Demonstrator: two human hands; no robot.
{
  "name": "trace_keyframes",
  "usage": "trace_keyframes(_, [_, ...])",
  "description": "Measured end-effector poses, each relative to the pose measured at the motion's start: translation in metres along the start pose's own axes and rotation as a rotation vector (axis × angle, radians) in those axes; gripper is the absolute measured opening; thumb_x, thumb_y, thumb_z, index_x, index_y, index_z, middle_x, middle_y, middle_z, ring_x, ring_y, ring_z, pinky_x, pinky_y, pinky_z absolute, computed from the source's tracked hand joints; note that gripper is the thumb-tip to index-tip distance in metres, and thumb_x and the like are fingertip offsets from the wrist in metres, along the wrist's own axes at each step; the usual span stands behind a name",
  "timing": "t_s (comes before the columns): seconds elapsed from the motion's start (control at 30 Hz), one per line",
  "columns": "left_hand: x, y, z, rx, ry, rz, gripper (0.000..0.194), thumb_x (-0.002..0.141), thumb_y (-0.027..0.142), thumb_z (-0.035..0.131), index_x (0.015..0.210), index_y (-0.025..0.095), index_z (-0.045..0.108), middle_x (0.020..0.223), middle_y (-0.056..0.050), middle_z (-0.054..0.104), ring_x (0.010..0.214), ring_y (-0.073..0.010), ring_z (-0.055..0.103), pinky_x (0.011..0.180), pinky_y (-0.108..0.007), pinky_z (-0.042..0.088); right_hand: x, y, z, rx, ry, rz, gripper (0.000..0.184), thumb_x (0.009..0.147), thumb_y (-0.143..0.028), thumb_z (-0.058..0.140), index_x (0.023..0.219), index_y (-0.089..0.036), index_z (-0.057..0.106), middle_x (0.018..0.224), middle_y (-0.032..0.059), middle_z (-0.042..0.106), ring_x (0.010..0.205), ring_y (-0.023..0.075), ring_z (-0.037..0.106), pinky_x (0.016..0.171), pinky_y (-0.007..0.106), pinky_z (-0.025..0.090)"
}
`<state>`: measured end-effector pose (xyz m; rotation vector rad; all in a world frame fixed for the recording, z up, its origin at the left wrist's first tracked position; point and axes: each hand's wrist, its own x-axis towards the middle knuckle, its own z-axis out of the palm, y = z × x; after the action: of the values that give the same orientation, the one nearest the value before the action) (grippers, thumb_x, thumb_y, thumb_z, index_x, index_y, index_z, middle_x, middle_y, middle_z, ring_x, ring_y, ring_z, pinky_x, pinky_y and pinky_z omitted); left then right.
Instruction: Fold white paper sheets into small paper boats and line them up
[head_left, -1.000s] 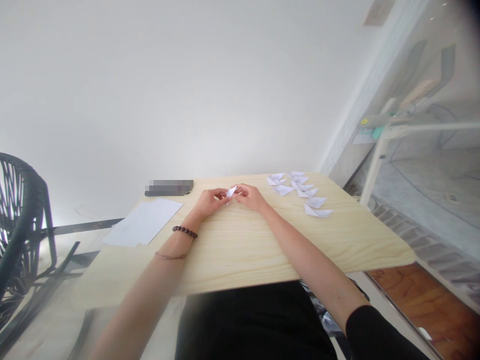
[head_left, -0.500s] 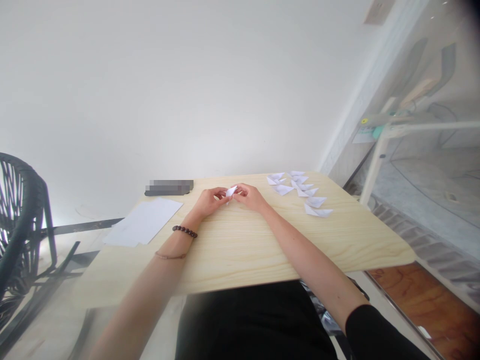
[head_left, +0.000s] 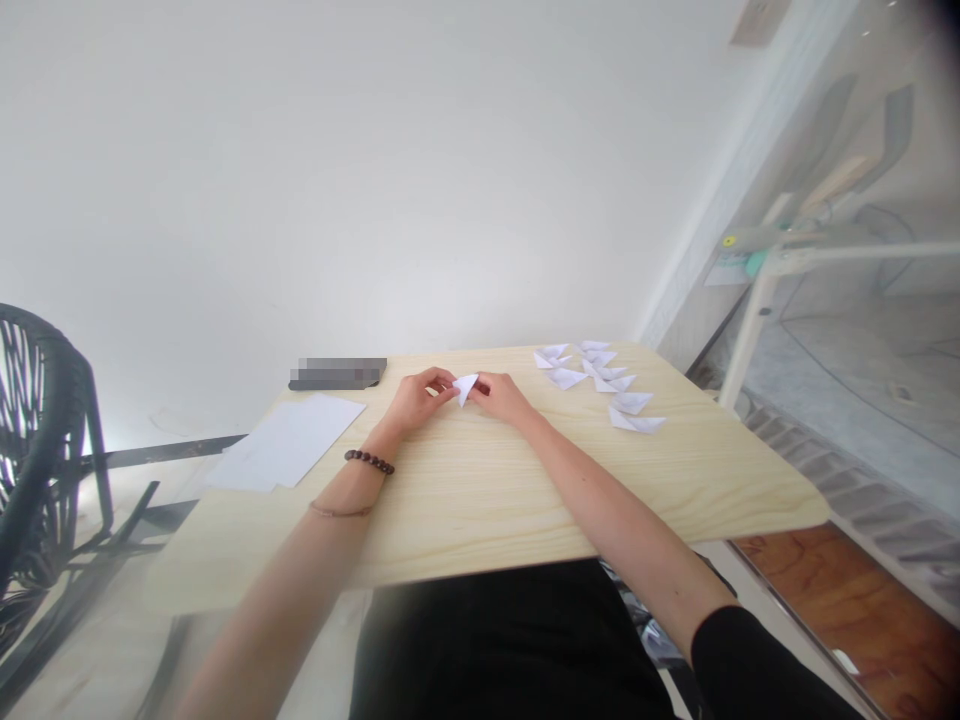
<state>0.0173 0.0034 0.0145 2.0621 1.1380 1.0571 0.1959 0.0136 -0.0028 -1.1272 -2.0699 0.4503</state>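
Between my hands is a small piece of folded white paper (head_left: pixel 465 388), roughly triangular with its point downward. My left hand (head_left: pixel 421 400) pinches its left edge between thumb and fingers. On the other side, my right hand (head_left: pixel 501 395) is closed on the right edge, its fingertips partly hidden behind the paper. Both hands are low over the wooden table (head_left: pixel 465 490). Several folded paper boats (head_left: pixel 600 375) stand in loose groups to the right of my right hand.
White paper sheets (head_left: pixel 289 440) lie on the table's left side. Behind them sits a dark box-like object (head_left: pixel 337 374), partly blurred out. A woven chair (head_left: pixel 52 430) stands at far left, a white wall (head_left: pixel 450 180) rises behind, and a pale metal frame (head_left: pixel 757 310) is at right.
The folded paper has turned in my fingers and now shows a broader triangular face. My fingers have shifted slightly around it. The boats and sheets stay where they were.
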Motion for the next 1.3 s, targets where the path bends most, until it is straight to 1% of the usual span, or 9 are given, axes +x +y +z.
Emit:
trace_keyframes(0.1, [0.0,0.001,0.002,-0.141,-0.007,-0.033,0.039,0.067,0.045,0.055,0.09,0.013,0.057,0.085,-0.008,0.062,0.073,-0.016,0.056,0.059,-0.027,0.048,-0.002,-0.006,-0.001,-0.129,0.015,-0.016,0.019,0.074,-0.03,0.045,0.073,-0.015,0.058,0.06,0.0002,0.057,0.053,0.0091,0.046,0.052,0.02,0.03])
trace_keyframes(0.23, [0.002,0.005,0.007,-0.379,0.014,-0.097,0.043,0.068,0.047,0.054,0.092,0.011,0.057,0.088,-0.009,0.062,0.08,-0.0175,0.057,0.069,-0.032,0.049,-0.003,-0.019,-0.001,-0.371,0.126,-0.028,0.019,0.074,-0.032,0.045,0.068,-0.018,0.055,0.062,0.0008,0.057,0.058,0.0115,0.049,0.054,0.022,0.028])
trace_keyframes(0.37, [0.002,0.011,0.011,-0.527,-0.107,-0.223,0.047,0.071,0.052,0.047,0.084,0.009,0.061,0.084,-0.009,0.064,0.081,-0.0185,0.058,0.077,-0.034,0.046,-0.002,-0.027,0.002,-0.465,0.144,-0.082,0.018,0.076,-0.029,0.042,0.07,-0.019,0.055,0.07,0.0012,0.059,0.064,0.0117,0.051,0.058,0.022,0.028])
trace_keyframes(0.47, [0.001,0.016,0.011,-0.553,-0.146,-0.275,0.049,0.071,0.053,0.046,0.081,0.008,0.062,0.081,-0.01,0.064,0.081,-0.0198,0.058,0.079,-0.037,0.045,-0.001,-0.027,0.003,-0.503,0.136,-0.103,0.017,0.076,-0.029,0.043,0.071,-0.018,0.055,0.072,0.0013,0.06,0.065,0.0115,0.051,0.061,0.023,0.029])
trace_keyframes(0.6, [0.001,0.017,0.009,-0.574,-0.165,-0.273,0.046,0.071,0.05,0.05,0.083,0.007,0.063,0.083,-0.01,0.064,0.085,-0.0205,0.057,0.083,-0.038,0.043,-0.001,-0.025,0.004,-0.512,0.142,-0.121,0.016,0.076,-0.03,0.043,0.07,-0.019,0.054,0.072,0.0007,0.06,0.066,0.0116,0.051,0.063,0.023,0.029])
trace_keyframes(0.73, [0.001,0.014,0.009,-0.578,-0.172,-0.273,0.044,0.071,0.047,0.05,0.084,0.007,0.063,0.087,-0.011,0.064,0.089,-0.0212,0.055,0.083,-0.037,0.043,-0.002,-0.025,0.004,-0.518,0.155,-0.066,0.015,0.075,-0.031,0.046,0.07,-0.018,0.055,0.073,0.0015,0.06,0.067,0.0126,0.052,0.063,0.024,0.029])
trace_keyframes(0.93, [0.001,0.012,0.008,-0.549,-0.181,-0.274,0.04,0.07,0.045,0.052,0.081,0.008,0.062,0.088,-0.01,0.063,0.09,-0.0205,0.056,0.082,-0.035,0.045,-0.002,-0.024,0.004,-0.538,0.116,0.015,0.02,0.076,-0.033,0.045,0.067,-0.018,0.056,0.073,0.0037,0.062,0.067,0.0156,0.054,0.063,0.026,0.029])
trace_keyframes(1.2, [0.003,0.006,0.009,-0.662,-0.176,-0.273,0.031,0.071,0.037,0.053,0.08,0.008,0.061,0.084,-0.009,0.063,0.084,-0.0184,0.057,0.082,-0.035,0.045,-0.001,-0.027,0.006,-0.54,0.108,-0.021,0.019,0.077,-0.031,0.045,0.069,-0.018,0.056,0.075,0.0037,0.063,0.069,0.0156,0.054,0.065,0.027,0.028])
trace_keyframes(1.3, [0.004,0.004,0.008,-0.661,-0.166,-0.285,0.029,0.071,0.036,0.054,0.078,0.008,0.061,0.082,-0.008,0.063,0.08,-0.0171,0.058,0.081,-0.035,0.045,-0.001,-0.026,0.005,-0.554,0.098,-0.039,0.019,0.078,-0.03,0.044,0.069,-0.018,0.056,0.075,0.0034,0.062,0.069,0.0151,0.053,0.064,0.026,0.028])
